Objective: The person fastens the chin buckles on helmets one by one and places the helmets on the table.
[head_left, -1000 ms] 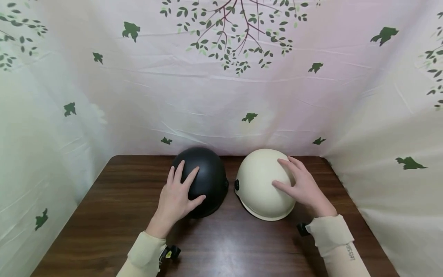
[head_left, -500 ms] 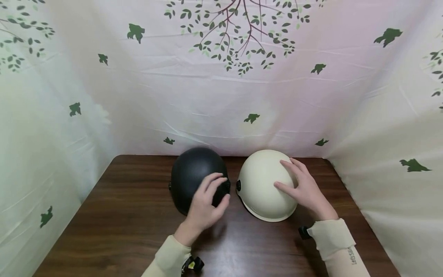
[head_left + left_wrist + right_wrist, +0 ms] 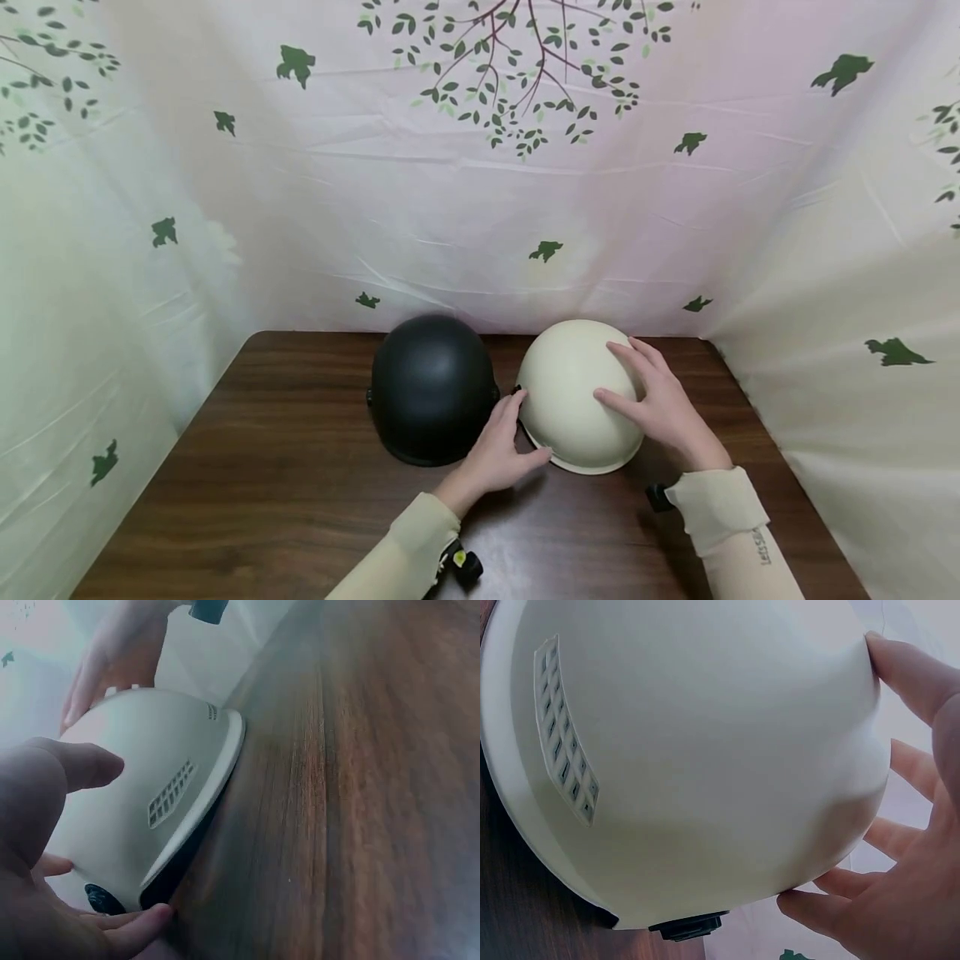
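Note:
A cream helmet [image 3: 566, 375] rests dome up at the back right of the table. My right hand [image 3: 663, 408] lies on its right side, fingers spread; in the right wrist view the fingertips [image 3: 810, 907] touch the smooth dome. My left hand [image 3: 498, 454] is at the helmet's near left side, thumb and fingers apart. In the left wrist view, fingertips are right at the rim beside a black side knob [image 3: 103, 898], with the thumb over the shell. A latticed vent [image 3: 171, 793] shows above the rim. To the left, a black helmet [image 3: 431, 392] stands dome up, untouched.
The dark wooden table [image 3: 285, 483] ends at a pale cloth backdrop [image 3: 450, 200] printed with leaves and birds, which also hangs along both sides. A small black camera [image 3: 467, 567] sits under the left wrist, another [image 3: 658, 498] under the right.
My left hand has left the black helmet and moved right to the near left side of the cream helmet. The right hand has stayed on the cream helmet; both helmets remain in place.

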Demonstrator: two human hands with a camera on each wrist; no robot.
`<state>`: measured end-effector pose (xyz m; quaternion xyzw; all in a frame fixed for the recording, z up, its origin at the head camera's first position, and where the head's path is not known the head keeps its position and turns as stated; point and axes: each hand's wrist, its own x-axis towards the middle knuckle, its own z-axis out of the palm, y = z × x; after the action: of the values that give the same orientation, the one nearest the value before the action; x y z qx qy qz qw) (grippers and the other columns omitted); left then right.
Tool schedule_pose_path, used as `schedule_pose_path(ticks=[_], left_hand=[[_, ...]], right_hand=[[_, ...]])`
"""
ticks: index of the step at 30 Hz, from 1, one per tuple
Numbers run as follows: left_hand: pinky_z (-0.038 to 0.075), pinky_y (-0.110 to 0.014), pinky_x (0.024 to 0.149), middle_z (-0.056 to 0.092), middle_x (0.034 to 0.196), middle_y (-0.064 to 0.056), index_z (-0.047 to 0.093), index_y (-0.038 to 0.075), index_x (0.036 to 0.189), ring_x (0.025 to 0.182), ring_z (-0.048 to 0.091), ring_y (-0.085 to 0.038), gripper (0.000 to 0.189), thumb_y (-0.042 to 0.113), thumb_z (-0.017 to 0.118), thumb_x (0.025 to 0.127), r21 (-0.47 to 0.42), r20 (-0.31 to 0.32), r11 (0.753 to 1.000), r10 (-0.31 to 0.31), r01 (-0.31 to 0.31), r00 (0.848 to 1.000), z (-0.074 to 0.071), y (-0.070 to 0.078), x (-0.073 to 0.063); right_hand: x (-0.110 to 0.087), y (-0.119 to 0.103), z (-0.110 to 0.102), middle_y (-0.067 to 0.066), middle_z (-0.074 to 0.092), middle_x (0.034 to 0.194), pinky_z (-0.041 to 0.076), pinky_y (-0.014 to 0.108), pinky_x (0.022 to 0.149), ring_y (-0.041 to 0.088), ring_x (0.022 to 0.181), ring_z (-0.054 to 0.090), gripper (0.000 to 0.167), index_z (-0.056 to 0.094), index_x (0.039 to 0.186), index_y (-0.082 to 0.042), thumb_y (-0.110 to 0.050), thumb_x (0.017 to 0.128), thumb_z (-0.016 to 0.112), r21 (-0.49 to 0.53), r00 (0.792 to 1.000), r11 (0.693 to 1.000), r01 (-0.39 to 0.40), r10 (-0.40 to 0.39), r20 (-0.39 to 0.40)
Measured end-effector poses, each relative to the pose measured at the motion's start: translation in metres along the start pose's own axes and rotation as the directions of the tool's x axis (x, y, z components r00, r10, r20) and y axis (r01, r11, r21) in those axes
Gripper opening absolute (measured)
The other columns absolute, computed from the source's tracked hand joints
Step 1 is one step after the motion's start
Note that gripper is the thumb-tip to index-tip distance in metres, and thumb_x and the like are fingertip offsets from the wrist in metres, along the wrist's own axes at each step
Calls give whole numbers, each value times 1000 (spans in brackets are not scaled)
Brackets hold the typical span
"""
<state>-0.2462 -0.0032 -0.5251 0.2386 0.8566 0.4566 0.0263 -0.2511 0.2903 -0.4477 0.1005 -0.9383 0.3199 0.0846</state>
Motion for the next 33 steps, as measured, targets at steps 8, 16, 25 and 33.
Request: schedule_pose_path(ticks=[8, 16, 25, 33], left_hand=[[61, -56, 104, 35, 173, -26, 25, 14, 172, 140, 62, -50, 98, 42, 80, 96, -283, 25, 941, -185, 184, 982, 1, 8, 14], [62, -54, 100, 31, 175, -23, 32, 18, 170, 140, 63, -45, 87, 29, 80, 99, -458, 15, 862, -238, 219, 971, 4, 7, 13], [63, -44, 88, 33, 173, -29, 46, 20, 162, 121, 69, -40, 79, 19, 85, 94, -529, -78, 832, -243, 166, 967, 9, 8, 9], [62, -48, 97, 38, 172, -28, 50, 16, 160, 124, 68, -41, 75, 16, 84, 93, -588, -134, 800, -244, 121, 961, 5, 17, 5]], right_hand=[[0, 0, 1, 25, 24, 178, 41, 81, 113, 57, 156, 36, 83, 44, 167, -16, -46, 99, 81, 5, 1000, 1000, 8, -8, -12], [-1, -1, 1, 25, 24, 178, 41, 81, 112, 58, 156, 36, 81, 46, 166, -17, -43, 98, 82, 21, 1000, 1000, 8, -7, -24], [-2, -5, -2, 23, 24, 178, 41, 80, 112, 57, 156, 36, 81, 46, 166, -19, -41, 97, 83, 56, 1000, 998, -6, 7, -16], [-6, 2, -8, 14, 16, 183, 39, 78, 116, 53, 162, 27, 83, 41, 169, -26, -45, 99, 81, 155, 998, 986, -68, 66, 20]])
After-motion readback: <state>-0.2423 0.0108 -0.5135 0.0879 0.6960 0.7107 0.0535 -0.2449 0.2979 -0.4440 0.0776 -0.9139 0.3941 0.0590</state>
